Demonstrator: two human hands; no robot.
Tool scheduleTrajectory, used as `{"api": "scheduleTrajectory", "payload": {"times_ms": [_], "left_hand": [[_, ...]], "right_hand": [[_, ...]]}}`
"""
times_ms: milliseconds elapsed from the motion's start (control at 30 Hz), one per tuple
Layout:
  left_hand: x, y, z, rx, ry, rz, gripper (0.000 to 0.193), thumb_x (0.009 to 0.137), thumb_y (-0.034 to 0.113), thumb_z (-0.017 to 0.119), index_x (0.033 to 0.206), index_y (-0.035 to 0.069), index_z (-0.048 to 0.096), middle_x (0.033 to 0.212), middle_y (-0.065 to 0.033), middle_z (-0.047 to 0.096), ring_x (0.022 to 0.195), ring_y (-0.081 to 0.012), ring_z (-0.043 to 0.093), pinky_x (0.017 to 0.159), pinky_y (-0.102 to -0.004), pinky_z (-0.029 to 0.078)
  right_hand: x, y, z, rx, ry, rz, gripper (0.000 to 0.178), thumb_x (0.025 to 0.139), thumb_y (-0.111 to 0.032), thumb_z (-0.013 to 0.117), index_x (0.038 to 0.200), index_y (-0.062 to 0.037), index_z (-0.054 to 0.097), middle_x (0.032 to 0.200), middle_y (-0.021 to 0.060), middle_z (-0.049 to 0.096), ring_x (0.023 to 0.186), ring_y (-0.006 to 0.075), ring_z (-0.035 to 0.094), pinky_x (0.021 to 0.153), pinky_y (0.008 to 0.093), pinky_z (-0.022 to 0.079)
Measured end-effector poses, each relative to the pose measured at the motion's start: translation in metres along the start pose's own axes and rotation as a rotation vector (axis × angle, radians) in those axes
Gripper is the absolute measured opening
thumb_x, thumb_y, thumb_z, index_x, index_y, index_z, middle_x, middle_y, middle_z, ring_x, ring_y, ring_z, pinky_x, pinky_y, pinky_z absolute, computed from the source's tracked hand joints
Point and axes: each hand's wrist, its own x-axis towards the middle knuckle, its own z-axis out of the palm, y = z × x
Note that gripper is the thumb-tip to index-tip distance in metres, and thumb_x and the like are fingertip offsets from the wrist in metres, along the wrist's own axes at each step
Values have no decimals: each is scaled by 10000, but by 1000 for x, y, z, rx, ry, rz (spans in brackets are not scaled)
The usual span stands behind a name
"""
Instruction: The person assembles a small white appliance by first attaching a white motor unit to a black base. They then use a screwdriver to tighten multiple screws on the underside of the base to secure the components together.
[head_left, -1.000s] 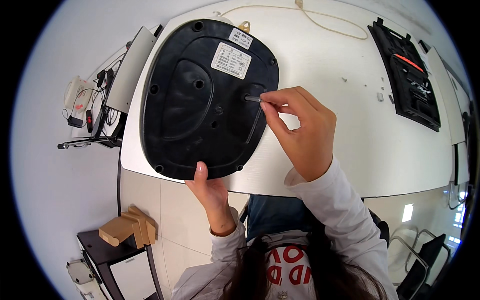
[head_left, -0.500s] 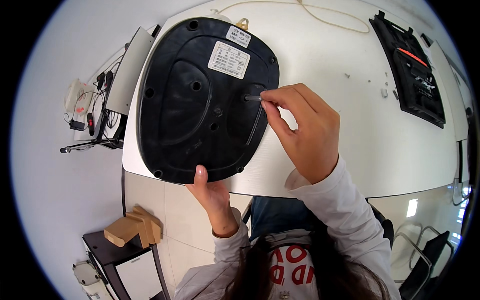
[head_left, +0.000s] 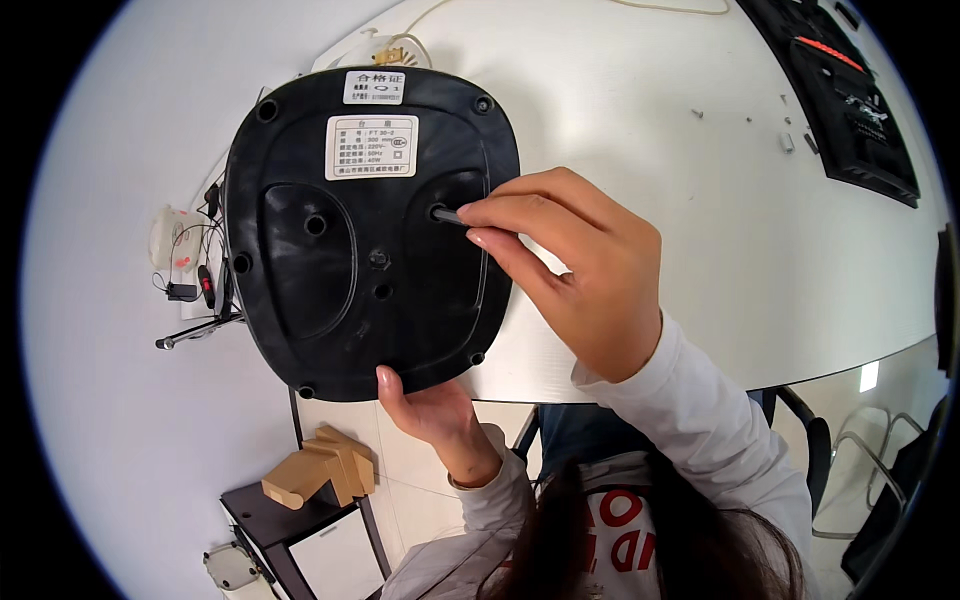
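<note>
A black, rounded-square plastic appliance base (head_left: 350,240) lies bottom up at the near left edge of the white table (head_left: 700,200). Two white labels sit near its far edge, and screw holes dot its rim and middle. My left hand (head_left: 430,410) grips its near rim from below, thumb on the black surface. My right hand (head_left: 570,270) pinches a thin dark tool (head_left: 450,215) whose tip sits in a recessed hole on the base's right side.
A black tray of parts (head_left: 840,90) lies at the far right of the table, with small loose bits (head_left: 790,140) beside it. A cord (head_left: 400,45) runs behind the base. Left of the table are cables and a plug (head_left: 185,270); wooden blocks (head_left: 320,470) rest on a low dark stand.
The view has drawn closer and shifted right, so the base looks larger. Both hands keep their grips, with the tool still in the same hole.
</note>
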Motion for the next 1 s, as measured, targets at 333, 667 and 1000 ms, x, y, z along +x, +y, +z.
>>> {"api": "scheduleTrajectory", "payload": {"times_ms": [333,667,1000], "left_hand": [[1,1,-5,-47,-28,-8,520,832,261,501,1265,-16,422,1236,-137,515,1110,-265,516,964,-379,403],[-2,-1,-5,-32,1,-23,531,826,264,499,1273,-11,413,1233,-134,518,1107,-270,520,959,-390,411],[-2,-2,-11,-14,-77,-37,501,846,300,502,1257,19,444,1252,-116,509,1137,-265,493,983,-403,377]], "right_hand": [[2,-1,-1,34,59,-15,150,644,58,718,752,-16,644,755,77,644,646,172,626,542,228,481],[-1,3,3,-14,50,-80,193,640,-1,707,806,-54,623,784,34,607,657,187,587,519,251,466],[-1,3,3,-51,59,-91,204,623,18,709,798,-41,620,785,44,606,640,184,590,507,237,463]]}}
